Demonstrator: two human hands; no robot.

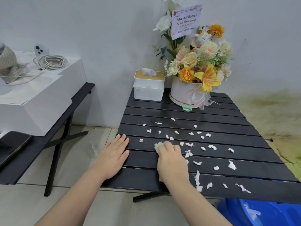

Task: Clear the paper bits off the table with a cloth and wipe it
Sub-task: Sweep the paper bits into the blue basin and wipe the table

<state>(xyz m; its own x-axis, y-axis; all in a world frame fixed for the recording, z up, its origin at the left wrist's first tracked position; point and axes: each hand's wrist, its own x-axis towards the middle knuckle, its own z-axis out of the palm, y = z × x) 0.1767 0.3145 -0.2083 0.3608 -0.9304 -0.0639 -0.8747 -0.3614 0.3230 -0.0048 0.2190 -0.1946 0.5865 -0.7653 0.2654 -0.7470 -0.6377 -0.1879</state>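
the right hand (pixel 171 160) was closed on a pale cloth (pixel 157 147) pressed to the near left of the black table (pixel 211 115), the left hand (pixel 112 154) lay spread flat, and sweeping had probably only begun, so next the cloth should push the paper bits (pixel 211 146) right.

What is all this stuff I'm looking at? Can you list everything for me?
slatted table: one, black, centre and right
paper bits: many, white, scattered over the table's middle and near edge
cloth: one, pale, under the right hand
tissue box: one, white with wooden lid, far left corner of the table
flower arrangement: one, yellow, orange and cream in a white pot, far side of the table
card: one, white, standing among the flowers
blue bag: one, below the near right edge
side table: one, black, left
white box: one, on the side table
coiled cable: one, white, on the box
left hand: flat on the table's left edge
right hand: pressing the cloth
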